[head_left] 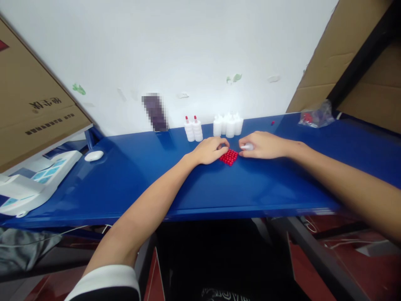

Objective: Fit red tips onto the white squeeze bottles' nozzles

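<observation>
My left hand (213, 150) rests at the upper left edge of a tight block of small red caps (230, 157), its fingers curled down and the thumb against the caps. Whether a cap is between the fingertips is hidden. Just right of the block, my right hand (263, 145) is closed around a white squeeze bottle (248, 146), mostly covered by the hand, with a pale part showing between thumb and forefinger. Behind the hands, several white bottles with bare nozzles (229, 125) stand in a group. To their left are two white bottles with red tips (193, 130).
On the blue table (125, 188), a single red cap (272, 123) and a clear plastic bag (318, 116) with red pieces lie right. At left are a white oval case (94, 156) and a white keypad device (46, 175). A cardboard panel (37, 100) flanks the table.
</observation>
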The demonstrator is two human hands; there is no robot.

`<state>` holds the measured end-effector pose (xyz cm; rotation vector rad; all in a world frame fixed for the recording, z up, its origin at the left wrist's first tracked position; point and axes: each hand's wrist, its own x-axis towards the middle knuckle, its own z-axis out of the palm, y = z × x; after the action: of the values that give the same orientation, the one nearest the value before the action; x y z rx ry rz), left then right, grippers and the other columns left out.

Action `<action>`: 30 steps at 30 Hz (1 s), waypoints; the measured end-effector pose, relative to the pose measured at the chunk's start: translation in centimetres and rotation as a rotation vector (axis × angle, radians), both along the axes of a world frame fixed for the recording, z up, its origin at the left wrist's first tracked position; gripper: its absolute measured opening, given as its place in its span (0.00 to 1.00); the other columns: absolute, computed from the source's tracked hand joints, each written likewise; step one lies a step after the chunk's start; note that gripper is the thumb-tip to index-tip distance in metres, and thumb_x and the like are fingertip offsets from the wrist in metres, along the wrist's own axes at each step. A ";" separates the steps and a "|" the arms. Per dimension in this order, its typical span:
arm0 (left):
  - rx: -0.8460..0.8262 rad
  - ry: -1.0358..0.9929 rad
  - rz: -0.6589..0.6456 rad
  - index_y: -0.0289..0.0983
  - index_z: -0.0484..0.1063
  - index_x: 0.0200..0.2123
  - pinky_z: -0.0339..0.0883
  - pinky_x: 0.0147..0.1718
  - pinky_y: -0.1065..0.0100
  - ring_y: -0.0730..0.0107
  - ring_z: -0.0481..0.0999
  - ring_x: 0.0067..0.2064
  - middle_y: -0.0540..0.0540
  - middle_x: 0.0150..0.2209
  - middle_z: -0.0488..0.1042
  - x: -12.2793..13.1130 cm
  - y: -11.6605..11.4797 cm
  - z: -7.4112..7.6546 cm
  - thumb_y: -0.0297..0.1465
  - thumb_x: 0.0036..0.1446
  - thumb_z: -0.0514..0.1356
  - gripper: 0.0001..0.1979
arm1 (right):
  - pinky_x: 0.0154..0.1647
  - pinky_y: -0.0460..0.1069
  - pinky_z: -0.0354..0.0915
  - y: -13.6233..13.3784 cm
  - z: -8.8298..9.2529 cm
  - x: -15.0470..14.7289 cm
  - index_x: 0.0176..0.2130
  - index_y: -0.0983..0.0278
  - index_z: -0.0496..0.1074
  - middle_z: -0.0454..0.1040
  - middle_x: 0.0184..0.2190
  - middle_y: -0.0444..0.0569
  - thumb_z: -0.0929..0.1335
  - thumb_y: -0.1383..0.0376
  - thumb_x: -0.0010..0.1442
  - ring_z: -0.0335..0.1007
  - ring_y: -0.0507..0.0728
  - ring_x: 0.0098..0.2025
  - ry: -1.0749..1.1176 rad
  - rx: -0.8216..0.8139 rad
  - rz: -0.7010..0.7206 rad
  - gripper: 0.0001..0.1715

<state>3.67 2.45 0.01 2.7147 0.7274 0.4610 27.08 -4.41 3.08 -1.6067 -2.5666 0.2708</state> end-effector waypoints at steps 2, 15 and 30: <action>-0.015 -0.028 -0.012 0.37 0.78 0.47 0.68 0.45 0.60 0.60 0.76 0.43 0.43 0.42 0.80 -0.1 0.2 -0.1 0.36 0.65 0.50 0.19 | 0.33 0.52 0.54 0.0 -0.1 0.0 0.29 0.59 0.67 0.71 0.24 0.45 0.66 0.52 0.61 0.66 0.57 0.29 0.002 0.011 0.000 0.15; -0.026 -0.041 -0.009 0.37 0.79 0.44 0.68 0.46 0.60 0.61 0.77 0.43 0.44 0.43 0.81 0.0 0.4 -0.2 0.34 0.65 0.48 0.20 | 0.32 0.52 0.56 0.2 -0.4 -0.4 0.36 0.59 0.73 0.77 0.29 0.48 0.66 0.49 0.62 0.72 0.59 0.31 -0.002 0.069 -0.034 0.17; -0.017 -0.031 -0.012 0.37 0.80 0.47 0.70 0.50 0.59 0.60 0.78 0.46 0.43 0.46 0.81 0.0 0.6 -0.4 0.35 0.66 0.47 0.21 | 0.40 0.54 0.65 1.2 -1.8 -0.1 0.46 0.57 0.80 0.84 0.42 0.49 0.65 0.51 0.66 0.79 0.63 0.42 0.031 0.134 0.013 0.19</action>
<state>3.69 3.10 -0.43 2.6890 0.7027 0.4903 26.95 -3.24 1.25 -1.5272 -2.5143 0.1201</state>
